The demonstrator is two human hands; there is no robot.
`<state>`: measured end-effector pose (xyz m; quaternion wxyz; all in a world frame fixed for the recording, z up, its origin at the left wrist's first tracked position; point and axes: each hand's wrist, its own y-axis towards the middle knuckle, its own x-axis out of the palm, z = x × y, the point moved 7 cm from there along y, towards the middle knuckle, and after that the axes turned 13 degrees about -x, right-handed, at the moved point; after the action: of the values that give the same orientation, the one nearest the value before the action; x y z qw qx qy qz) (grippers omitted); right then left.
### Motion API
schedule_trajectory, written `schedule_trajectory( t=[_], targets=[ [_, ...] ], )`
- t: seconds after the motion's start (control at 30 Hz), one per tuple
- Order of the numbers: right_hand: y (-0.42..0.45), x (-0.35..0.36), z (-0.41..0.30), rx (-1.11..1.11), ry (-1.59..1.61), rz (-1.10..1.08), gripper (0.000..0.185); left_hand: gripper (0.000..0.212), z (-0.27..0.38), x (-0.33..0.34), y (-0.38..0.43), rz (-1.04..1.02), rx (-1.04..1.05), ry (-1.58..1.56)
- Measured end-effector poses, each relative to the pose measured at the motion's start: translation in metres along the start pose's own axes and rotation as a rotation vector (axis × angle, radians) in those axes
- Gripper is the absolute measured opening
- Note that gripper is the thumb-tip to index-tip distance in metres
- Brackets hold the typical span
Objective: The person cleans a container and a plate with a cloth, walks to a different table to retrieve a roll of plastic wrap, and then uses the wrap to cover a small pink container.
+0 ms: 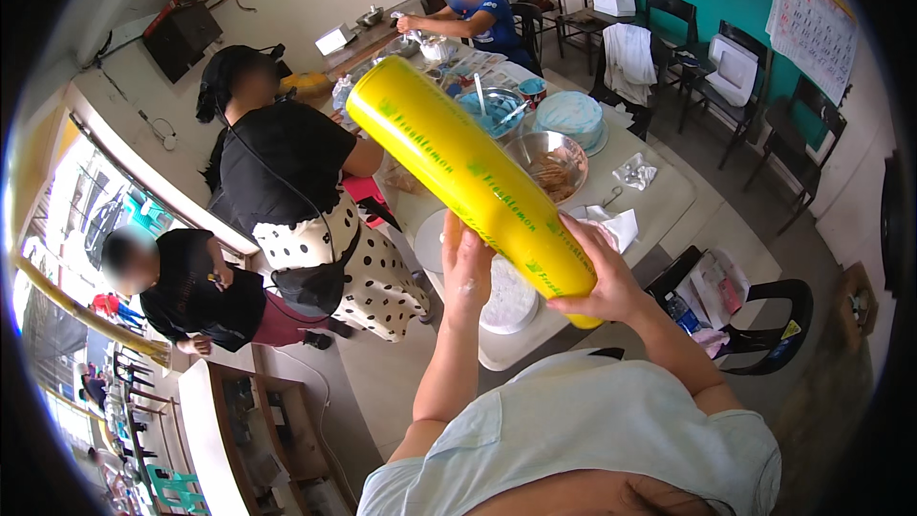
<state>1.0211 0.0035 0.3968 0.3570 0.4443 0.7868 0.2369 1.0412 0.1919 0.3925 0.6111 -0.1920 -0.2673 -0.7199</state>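
A large yellow roll of printed plastic wrap is held up at a slant over the table. My left hand supports its underside, with a whitish smear on the wrist. My right hand grips the roll near its lower right end. Below the roll, a round white cake board or cake lies at the table's near edge. Beyond the roll stand a metal bowl of brownish-orange frosting, a bowl of blue frosting and a round cake with white and blue icing.
A person in black stands on the left of the table; another in blue works at its far end. A third person is further left. A black chair holding a box and bottle stands at the right. Wooden shelves are lower left.
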Motion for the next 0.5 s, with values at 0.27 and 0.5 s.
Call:
schedule_trajectory(
  t=[0.27, 0.5],
  targets=[
    [0.015, -0.027, -0.047, -0.176, -0.432, -0.229, 0.085, 0.075, 0.001, 0.011, 0.007, -0.051, 0.217, -0.028],
    [0.058, -0.088, -0.03, -0.257, -0.196, 0.122, 0.026, 0.101, -0.019, 0.056, 0.018, -0.299, 0.062, 0.127]
  ],
)
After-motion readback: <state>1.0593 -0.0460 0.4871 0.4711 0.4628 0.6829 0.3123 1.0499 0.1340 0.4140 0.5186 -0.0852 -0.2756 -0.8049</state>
